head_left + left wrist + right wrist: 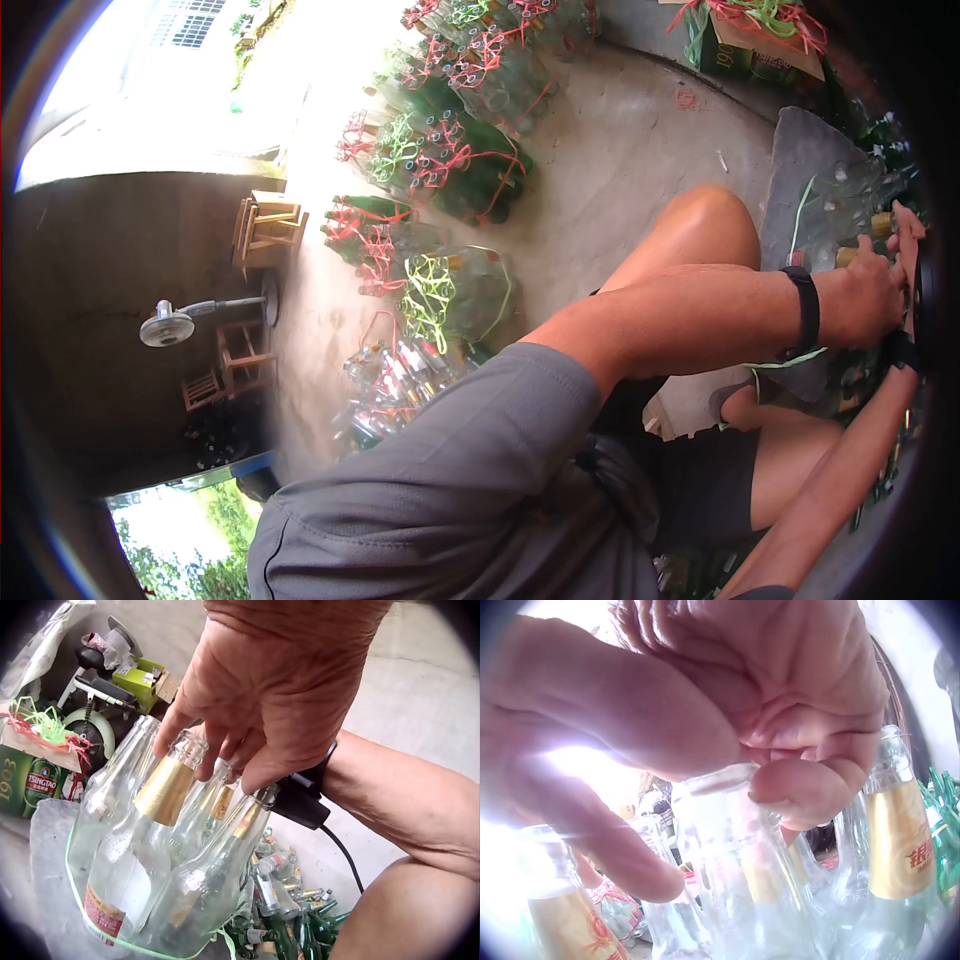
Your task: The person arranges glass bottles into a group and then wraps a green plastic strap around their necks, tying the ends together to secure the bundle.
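In the head view my left hand (908, 235) is at the far right beside my right hand (872, 295), over clear glass bottles (835, 205). The left wrist view shows the fingers of my left hand (270, 697) curled down around the bottle tops, by a gold-necked bottle (165, 787) and its neighbour. A light green band (69, 859) runs round this bundle. Up close, the right wrist view has my right hand (780, 712) with finger and thumb at the mouth of a clear bottle (731, 825); gold-labelled necks (896, 840) flank it.
Bundles of bottles tied with red and green strips (440, 160) line the floor. A green box (22, 776) stands beyond the held bundle. Loose bottles (281, 930) lie behind it. A fan (168, 325) and wooden stools (268, 230) are farther off. My knee (715, 215) is close by.
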The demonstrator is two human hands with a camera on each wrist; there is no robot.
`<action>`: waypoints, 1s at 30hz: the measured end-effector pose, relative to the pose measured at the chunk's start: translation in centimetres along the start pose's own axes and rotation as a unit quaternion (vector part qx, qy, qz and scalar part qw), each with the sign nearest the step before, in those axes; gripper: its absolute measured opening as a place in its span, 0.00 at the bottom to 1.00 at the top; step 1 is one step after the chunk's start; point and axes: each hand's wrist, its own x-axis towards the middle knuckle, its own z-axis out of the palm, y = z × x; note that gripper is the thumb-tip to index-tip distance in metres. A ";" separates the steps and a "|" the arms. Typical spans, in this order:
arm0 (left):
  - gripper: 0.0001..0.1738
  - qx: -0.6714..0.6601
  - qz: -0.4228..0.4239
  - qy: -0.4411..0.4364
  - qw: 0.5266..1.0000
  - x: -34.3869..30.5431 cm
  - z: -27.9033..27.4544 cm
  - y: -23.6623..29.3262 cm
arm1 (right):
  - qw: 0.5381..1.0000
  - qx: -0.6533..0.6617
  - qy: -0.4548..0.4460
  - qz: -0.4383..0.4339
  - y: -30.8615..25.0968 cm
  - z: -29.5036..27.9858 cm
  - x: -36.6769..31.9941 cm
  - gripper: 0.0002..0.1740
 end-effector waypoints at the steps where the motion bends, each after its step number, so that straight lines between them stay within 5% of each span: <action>1: 0.15 0.007 -0.005 0.022 1.000 0.0 0.2 0.0 | 1.000 0.000 0.004 -0.003 -0.8 -0.1 0.2 0.22; 4: 0.14 -0.010 0.007 0.000 1.000 -0.4 -1.1 -0.2 | 0.984 -0.062 -0.030 0.162 -5.2 0.2 0.1 0.21; 5: 0.14 -0.007 0.010 0.001 1.000 -0.3 -1.2 -0.3 | 0.972 -0.113 -0.019 0.206 2.3 -0.3 2.3 0.20; 12: 0.15 -0.023 0.026 -0.041 0.999 -0.3 -2.6 -0.6 | 0.977 -0.090 -0.094 0.171 4.7 -0.4 3.0 0.21; 20: 0.18 -0.034 0.029 -0.026 0.999 -0.2 -1.8 -0.8 | 0.982 -0.129 -0.067 0.119 1.9 0.3 2.1 0.21; 30: 0.13 -0.021 0.028 -0.043 0.998 -0.6 -2.1 -0.7 | 0.981 -0.101 -0.063 0.156 1.2 0.9 2.0 0.22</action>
